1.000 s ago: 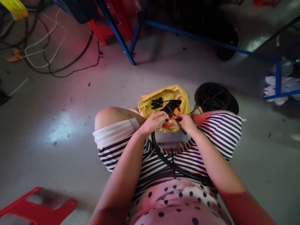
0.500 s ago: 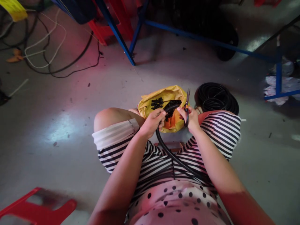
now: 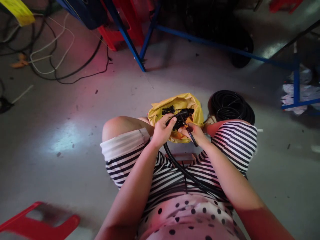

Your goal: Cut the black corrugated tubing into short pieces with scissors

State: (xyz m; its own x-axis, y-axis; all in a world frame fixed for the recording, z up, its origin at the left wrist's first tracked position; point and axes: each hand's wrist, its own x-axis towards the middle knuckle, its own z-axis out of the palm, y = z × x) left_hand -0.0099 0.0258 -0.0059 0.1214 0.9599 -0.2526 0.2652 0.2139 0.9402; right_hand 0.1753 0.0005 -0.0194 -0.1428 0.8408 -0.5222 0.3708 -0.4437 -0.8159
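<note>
My left hand [image 3: 162, 131] grips the end of a black corrugated hose [image 3: 180, 168] that runs from my lap up over a yellow bag [image 3: 193, 104]. My right hand [image 3: 196, 132] is closed on a pair of scissors [image 3: 191, 136] with black handles, its blades at the hose end. The bag sits on the floor between my knees and holds several short black hose pieces [image 3: 168, 110].
A coil of black hose [image 3: 231, 106] lies on the floor right of the bag. Blue metal frame legs [image 3: 130, 43] stand ahead, with cables [image 3: 57, 66] at the far left. A red plastic stool [image 3: 37, 223] is at the lower left. White cloth [image 3: 297, 95] lies far right.
My right hand had lifted the scissors upright beside the bag; now it has come back down to the hose end. My left hand has slid the hose end forward over the bag.
</note>
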